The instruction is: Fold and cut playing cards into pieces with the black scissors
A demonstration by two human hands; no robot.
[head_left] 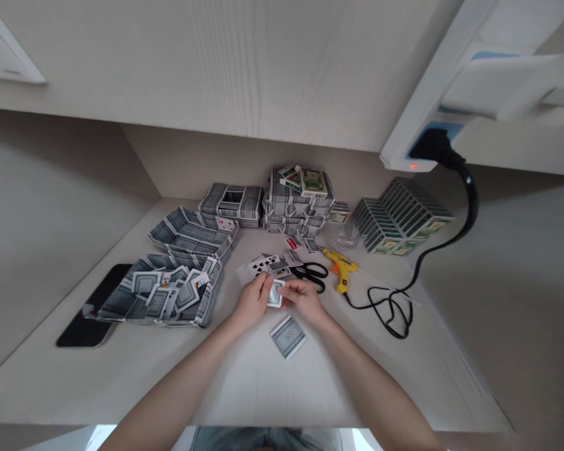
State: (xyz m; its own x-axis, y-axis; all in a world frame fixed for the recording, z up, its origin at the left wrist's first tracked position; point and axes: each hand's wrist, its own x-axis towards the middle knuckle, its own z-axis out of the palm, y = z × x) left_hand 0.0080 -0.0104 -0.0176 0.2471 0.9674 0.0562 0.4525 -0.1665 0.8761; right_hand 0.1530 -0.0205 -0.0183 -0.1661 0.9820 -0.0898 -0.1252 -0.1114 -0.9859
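My left hand (252, 302) and my right hand (302, 298) meet over the middle of the table, both pinching one small folded playing card (276, 293) with a grey patterned back. A second card (287, 336) lies face down on the table just in front of my hands. Loose face-up cards (263, 264) lie just behind my fingers. Black scissors (311, 273) rest right beyond my right hand.
A tray made of cards (122, 304) holding several folded cards sits at left, over a black phone (85, 326). Card-built boxes (232, 203) and stacks (298, 200) stand at the back. A yellow glue gun (341, 270) with black cord (395, 307) lies right, near rows of card decks (399, 216).
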